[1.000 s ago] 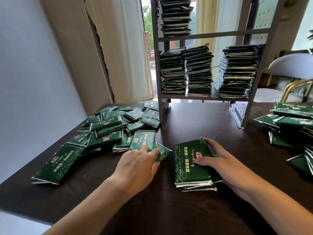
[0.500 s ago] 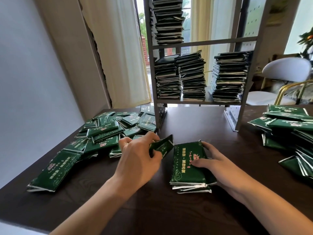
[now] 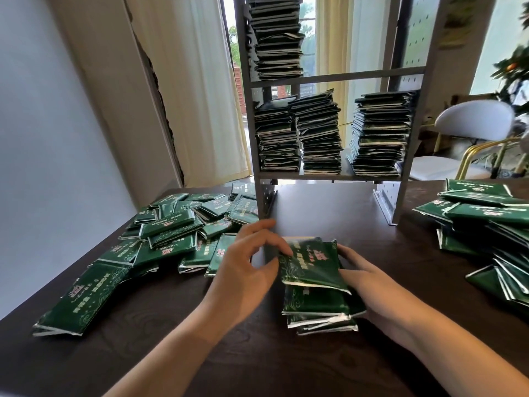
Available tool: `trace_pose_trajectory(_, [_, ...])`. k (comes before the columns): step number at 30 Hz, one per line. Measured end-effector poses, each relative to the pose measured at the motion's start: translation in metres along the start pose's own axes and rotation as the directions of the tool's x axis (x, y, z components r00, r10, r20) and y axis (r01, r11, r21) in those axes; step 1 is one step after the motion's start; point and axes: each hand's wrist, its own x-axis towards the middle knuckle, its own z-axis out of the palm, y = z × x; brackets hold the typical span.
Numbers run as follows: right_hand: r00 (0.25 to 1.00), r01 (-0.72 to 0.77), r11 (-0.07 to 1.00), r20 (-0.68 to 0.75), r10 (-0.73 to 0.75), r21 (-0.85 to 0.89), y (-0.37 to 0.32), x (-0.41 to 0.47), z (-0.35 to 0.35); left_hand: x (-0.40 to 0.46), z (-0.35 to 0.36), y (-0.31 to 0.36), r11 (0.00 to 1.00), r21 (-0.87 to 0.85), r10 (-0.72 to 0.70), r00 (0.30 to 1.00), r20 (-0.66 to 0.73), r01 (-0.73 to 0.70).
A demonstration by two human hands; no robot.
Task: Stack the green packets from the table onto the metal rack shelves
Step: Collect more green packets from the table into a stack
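A dark wooden table (image 3: 177,353) is spread across the whole lower half of the frame. A grey metal rack (image 3: 335,176) is stood on it at upper centre. Three stacks of green packets (image 3: 320,133) are seen on its lower shelf, two close together at the left and one apart at the right; a taller stack (image 3: 277,35) is set on the shelf above, at its left end.

A loose heap of green packets (image 3: 171,233) is scattered over the table at centre left, with one long packet (image 3: 83,296) lying apart toward the lower left. A second heap (image 3: 486,224) is piled at the right edge of the frame. A white chair with gold legs (image 3: 475,124) is visible behind the table at upper right; pale curtains (image 3: 194,81) hang at upper centre left.

A small stack of packets (image 3: 317,305) is placed on the table at lower centre, just in front of the rack. A top packet (image 3: 310,262) is held tilted over it, its near edge raised off the packets below. It is pinched at its left edge by the left hand (image 3: 246,270), thumb and curled fingers closed on it. The stack's right side is cupped by the right hand (image 3: 369,285), fingers bent round the packets' edges.
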Motion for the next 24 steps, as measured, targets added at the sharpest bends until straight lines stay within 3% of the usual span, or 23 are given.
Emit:
trace_pose_trajectory(2, [1.000, -0.014, 0.998, -0.003, 0.014, 0.066, 0.000, 0.003, -0.003, -0.002, 0.003, -0.004, 0.998, 0.013, -0.067, 0.997, 0.048, 0.067])
trace_pose_trajectory(6, [0.998, -0.034, 0.984, -0.052, 0.044, 0.174, 0.002, 0.005, -0.007, -0.007, 0.005, -0.010, 0.997, 0.052, -0.064, 0.996, 0.054, 0.061])
trace_pose_trajectory(12, [0.998, -0.034, 0.993, -0.057, 0.041, 0.116, 0.002, 0.014, -0.001, -0.005, 0.011, -0.013, 0.988, 0.145, -0.056, 0.994, 0.096, 0.042])
trace_pose_trajectory(16, [0.998, -0.023, 0.995, -0.048, 0.028, 0.100, 0.008, 0.008, -0.002, 0.005, -0.002, -0.018, 0.965, 0.262, -0.036, 0.999, 0.037, 0.025])
trace_pose_trajectory(18, [0.998, -0.030, 0.996, -0.046, 0.034, 0.085, 0.010, 0.008, -0.004, 0.014, -0.013, -0.030, 0.869, 0.489, -0.076, 0.997, -0.014, 0.074])
trace_pose_trajectory(20, [0.998, -0.036, 0.997, -0.047, 0.040, 0.072, 0.009, 0.007, -0.003, 0.017, -0.021, -0.040, 0.680, 0.709, -0.218, 0.975, -0.051, 0.189])
trace_pose_trajectory(22, [0.998, -0.037, 0.997, -0.049, 0.040, 0.067, 0.008, 0.007, -0.002, 0.017, -0.025, -0.049, 0.527, 0.820, -0.330, 0.943, -0.046, 0.224])
trace_pose_trajectory(24, [0.998, -0.034, 0.997, -0.041, 0.037, 0.065, 0.008, 0.006, -0.002, 0.014, -0.027, -0.056, 0.489, 0.846, -0.375, 0.927, -0.015, 0.212])
